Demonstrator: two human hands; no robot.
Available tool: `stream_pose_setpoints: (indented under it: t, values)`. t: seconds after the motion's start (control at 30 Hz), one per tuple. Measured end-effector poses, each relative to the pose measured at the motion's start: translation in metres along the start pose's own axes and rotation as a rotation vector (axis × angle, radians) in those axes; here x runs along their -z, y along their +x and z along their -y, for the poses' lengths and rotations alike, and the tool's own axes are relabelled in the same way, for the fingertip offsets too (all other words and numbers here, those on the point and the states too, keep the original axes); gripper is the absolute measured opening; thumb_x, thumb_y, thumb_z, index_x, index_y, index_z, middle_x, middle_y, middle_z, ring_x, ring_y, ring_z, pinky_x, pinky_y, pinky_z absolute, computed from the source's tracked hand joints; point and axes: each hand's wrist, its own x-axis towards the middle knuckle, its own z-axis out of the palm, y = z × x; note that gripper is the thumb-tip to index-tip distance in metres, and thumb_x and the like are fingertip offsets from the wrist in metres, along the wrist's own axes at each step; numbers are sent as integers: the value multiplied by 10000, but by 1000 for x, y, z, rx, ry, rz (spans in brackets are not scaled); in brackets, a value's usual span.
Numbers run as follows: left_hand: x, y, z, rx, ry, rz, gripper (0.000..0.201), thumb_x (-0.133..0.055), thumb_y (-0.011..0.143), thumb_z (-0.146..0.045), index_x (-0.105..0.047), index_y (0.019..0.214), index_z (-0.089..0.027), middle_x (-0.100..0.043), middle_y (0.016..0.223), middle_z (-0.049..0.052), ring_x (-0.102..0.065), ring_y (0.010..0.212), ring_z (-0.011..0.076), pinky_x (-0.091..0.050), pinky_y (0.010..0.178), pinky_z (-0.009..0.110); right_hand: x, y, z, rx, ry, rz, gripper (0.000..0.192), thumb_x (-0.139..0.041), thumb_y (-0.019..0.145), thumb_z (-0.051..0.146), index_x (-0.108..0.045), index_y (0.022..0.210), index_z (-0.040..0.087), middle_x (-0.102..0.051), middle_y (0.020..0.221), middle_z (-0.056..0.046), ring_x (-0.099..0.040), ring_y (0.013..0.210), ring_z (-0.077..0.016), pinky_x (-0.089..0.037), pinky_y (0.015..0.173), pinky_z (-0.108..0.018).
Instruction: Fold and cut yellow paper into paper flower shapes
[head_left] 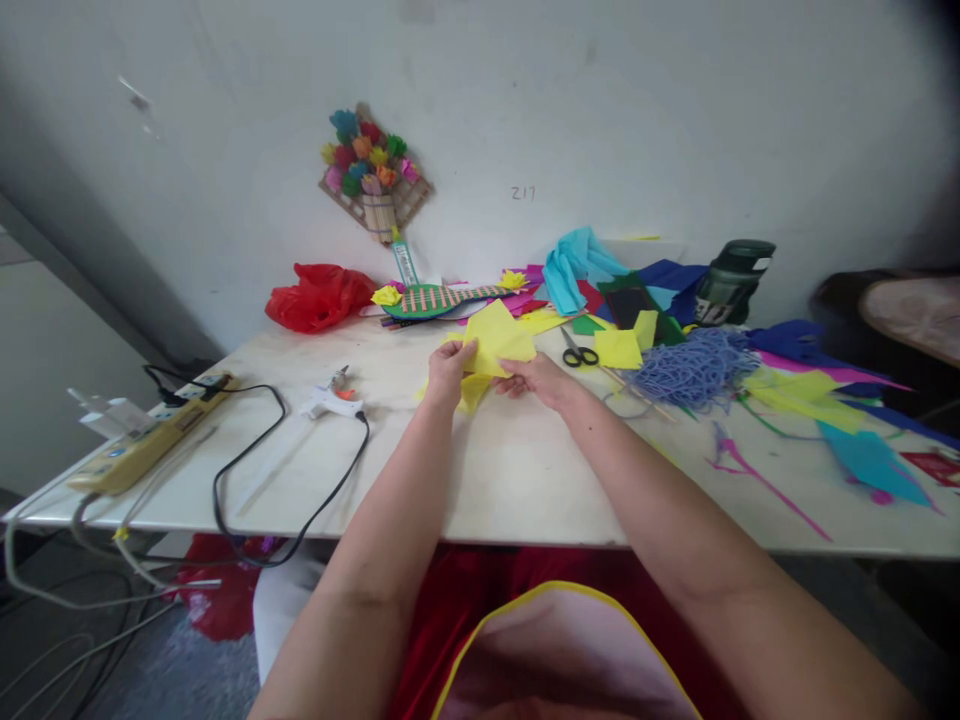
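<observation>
- Two bare hands share one bright yellow, thin paper-like sheet [499, 335], raised just above the white tabletop [390, 500], near its middle and in front of the person.
- The left hand [448, 368] pinches the sheet's left edge, thumb on top; its other fingers are partly hidden, so their exact curl I cannot tell.
- The right hand [534, 378] grips the lower right edge, thumb above and bent fingers below. Held from opposite sides, the sheet probably stays spread and steady.
- More yellow material [474, 390] shows beneath; whether it is separate or a fold, I cannot tell.
- Small black-handled scissors [579, 353] lie just beyond the right hand, apparently parked within easy reach.
- A white glue gun with an orange trigger [330, 400] sits to the left, clear of the paper, likely because its black cord [360, 450] loops back to the cream-yellow power strip [150, 440].
- The tangled blue-violet strands [697, 365] sit farther right, seemingly leaving the middle for handwork.
</observation>
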Motion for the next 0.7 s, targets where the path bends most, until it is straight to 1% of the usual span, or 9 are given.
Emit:
stream_pose_setpoints:
  t: [0.03, 0.13, 0.23, 0.3, 0.4, 0.47, 0.57, 0.7]
  values:
    - [0, 1, 0, 5, -2, 5, 350, -708, 497, -398, -500, 616, -142, -520, 538, -24, -494, 463, 78, -398, 452, 202, 2, -1, 3, 8, 12, 4, 295, -613, 689, 346, -590, 863, 110, -664, 677, -88, -614, 523, -142, -451, 400, -192]
    - [1, 2, 0, 26, 4, 31, 346, -714, 490, -384, -503, 614, -140, -527, 542, -20, -501, 465, 83, -402, 452, 205, 9, -1, 8, 42, 28, -105, 336, -567, 709, 417, -595, 844, 110, -662, 687, -88, -613, 535, -152, -450, 396, -207]
    - [0, 0, -2, 40, 40, 72, 341, -721, 482, -371, -515, 621, -138, -538, 548, -16, -503, 468, 84, -405, 457, 205, 14, 1, 9, 81, 22, -227, 326, -600, 671, 424, -606, 798, 124, -657, 681, -66, -603, 542, -151, -456, 411, -227]
    - [-2, -2, -3, 46, 73, 100, 341, -718, 483, -377, -526, 632, -138, -553, 562, -8, -508, 475, 86, -402, 456, 202, 16, 3, 7, 113, 21, -261, 298, -642, 624, 407, -610, 739, 134, -651, 667, -45, -600, 557, -151, -467, 446, -237]
    - [-4, -6, -5, 62, 114, 137, 342, -716, 482, -384, -532, 638, -142, -568, 581, 0, -517, 492, 96, -406, 468, 212, 17, 5, 3, 162, 8, -250, 250, -694, 559, 341, -614, 692, 145, -638, 623, -11, -596, 563, -140, -485, 533, -243]
    - [-4, -7, -6, 67, 157, 142, 336, -715, 482, -385, -531, 632, -147, -564, 578, -5, -511, 493, 97, -395, 464, 211, 16, 7, 1, 164, -12, -254, 234, -706, 536, 301, -621, 693, 151, -627, 590, 5, -591, 553, -132, -487, 563, -243]
    - [-3, -7, -8, 47, 246, 129, 322, -689, 515, -414, -531, 613, -151, -534, 541, -17, -473, 468, 83, -342, 426, 192, 17, 8, -1, 152, -22, -257, 226, -706, 529, 276, -628, 703, 155, -618, 568, 13, -586, 542, -129, -485, 563, -244]
    - [-1, -6, -9, -17, 328, 119, 325, -626, 585, -459, -544, 590, -145, -482, 482, -24, -412, 436, 67, -276, 404, 184, 17, 7, -1, 155, -23, -206, 226, -704, 532, 270, -634, 711, 152, -620, 571, 12, -583, 536, -130, -482, 569, -249]
